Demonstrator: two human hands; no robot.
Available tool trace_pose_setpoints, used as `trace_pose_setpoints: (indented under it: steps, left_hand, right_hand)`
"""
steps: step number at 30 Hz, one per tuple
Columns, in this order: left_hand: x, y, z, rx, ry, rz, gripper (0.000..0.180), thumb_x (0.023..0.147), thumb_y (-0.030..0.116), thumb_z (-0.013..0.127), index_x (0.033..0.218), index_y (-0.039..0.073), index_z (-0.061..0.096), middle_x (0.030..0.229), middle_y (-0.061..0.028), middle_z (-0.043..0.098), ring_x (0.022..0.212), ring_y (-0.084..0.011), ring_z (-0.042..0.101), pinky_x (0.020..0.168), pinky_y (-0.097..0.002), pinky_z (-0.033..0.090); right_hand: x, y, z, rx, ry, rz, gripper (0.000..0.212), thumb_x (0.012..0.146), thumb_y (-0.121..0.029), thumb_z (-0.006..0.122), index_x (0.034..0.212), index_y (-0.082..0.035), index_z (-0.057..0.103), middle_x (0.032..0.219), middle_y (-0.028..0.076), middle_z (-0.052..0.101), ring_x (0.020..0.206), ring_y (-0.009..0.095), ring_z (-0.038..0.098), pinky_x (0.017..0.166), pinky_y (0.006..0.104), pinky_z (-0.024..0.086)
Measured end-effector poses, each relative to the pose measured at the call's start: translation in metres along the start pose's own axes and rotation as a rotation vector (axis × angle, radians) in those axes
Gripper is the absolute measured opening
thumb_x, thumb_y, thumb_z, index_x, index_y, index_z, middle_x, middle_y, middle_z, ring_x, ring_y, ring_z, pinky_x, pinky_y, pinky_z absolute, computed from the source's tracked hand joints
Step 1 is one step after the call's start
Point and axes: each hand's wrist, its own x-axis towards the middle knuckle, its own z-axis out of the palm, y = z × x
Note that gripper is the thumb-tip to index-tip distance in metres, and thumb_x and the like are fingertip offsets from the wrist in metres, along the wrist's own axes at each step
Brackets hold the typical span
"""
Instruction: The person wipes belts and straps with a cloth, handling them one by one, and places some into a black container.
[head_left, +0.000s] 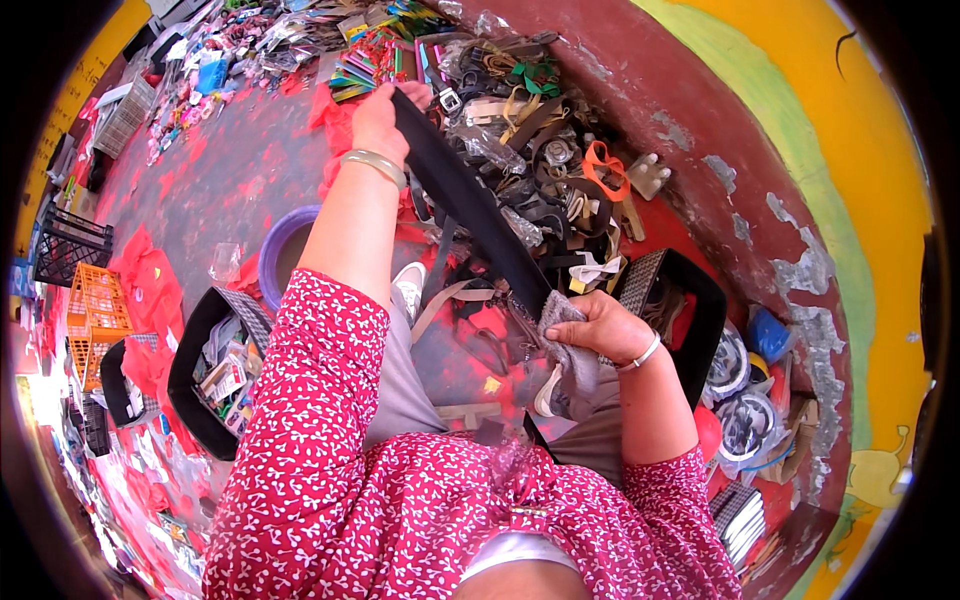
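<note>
A wide black belt (465,195) is stretched slantwise between my two hands, over a heap of belts (560,150). My left hand (378,125) is closed on its far upper end. Lower down and to the right, my right hand (605,328) grips a grey cloth (575,368), with the thumb on top. The cloth lies against the belt's lower end and covers part of it. Below the cloth, the rest of that end is hard to make out.
A purple basin (285,250) and a black bin of small goods (228,375) stand at the left, near an orange crate (97,310). Another black bin (700,320) is close to my right hand. A peeling wall (740,190) bounds the right.
</note>
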Motion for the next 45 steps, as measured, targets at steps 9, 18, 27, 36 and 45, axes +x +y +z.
trace_pose_setpoints:
  steps: [9,18,27,36,45]
  left_hand:
    - [-0.017,-0.024,0.011,-0.100,-0.073,-0.465,0.068,0.088,0.056,0.025,0.124,-0.001,0.033,0.130,-0.0270,0.032,0.122,-0.0427,0.029,0.098,-0.0550,0.025]
    - [-0.096,-0.102,0.057,0.659,-0.619,-0.844,0.079,0.080,0.065,0.039,0.114,-0.006,0.046,0.112,-0.0159,0.053,0.103,-0.0242,0.050,0.091,-0.0357,0.037]
    - [-0.108,-0.110,0.072,0.128,-0.674,-0.690,0.042,0.092,0.035,0.040,0.112,-0.002,0.049,0.109,-0.0162,0.055,0.100,-0.0253,0.054,0.090,-0.0395,0.042]
    - [-0.119,-0.101,0.089,0.140,-0.481,-0.374,0.041,0.093,0.028,0.038,0.103,-0.010,0.051,0.099,-0.0218,0.058,0.094,-0.0300,0.057,0.087,-0.0386,0.044]
    - [-0.110,-0.080,0.088,0.081,-0.387,-0.282,0.037,0.092,0.023,0.037,0.100,-0.009,0.053,0.096,-0.0214,0.060,0.092,-0.0301,0.059,0.085,-0.0364,0.046]
  right_hand:
    - [0.012,-0.009,-0.028,0.394,0.185,-0.294,0.014,0.082,-0.011,0.060,0.088,0.001,0.060,0.078,0.004,0.062,0.069,0.013,0.059,0.065,0.0260,0.048]
    - [0.065,-0.021,-0.056,0.734,0.406,-0.433,0.018,0.083,-0.014,0.059,0.094,0.000,0.058,0.086,0.006,0.062,0.073,0.014,0.059,0.068,0.0279,0.048]
    - [0.079,-0.020,-0.045,0.621,0.277,-0.331,0.017,0.082,-0.010,0.061,0.097,-0.002,0.058,0.086,0.004,0.061,0.076,0.014,0.059,0.069,0.0282,0.048]
    - [0.069,-0.029,-0.036,0.586,0.227,-0.246,0.015,0.081,-0.011,0.061,0.092,-0.001,0.059,0.077,0.005,0.061,0.065,0.016,0.060,0.058,0.0304,0.049]
    - [0.050,-0.021,-0.024,0.587,0.156,-0.198,0.016,0.080,-0.009,0.061,0.094,-0.001,0.058,0.077,0.005,0.062,0.065,0.014,0.060,0.058,0.0276,0.049]
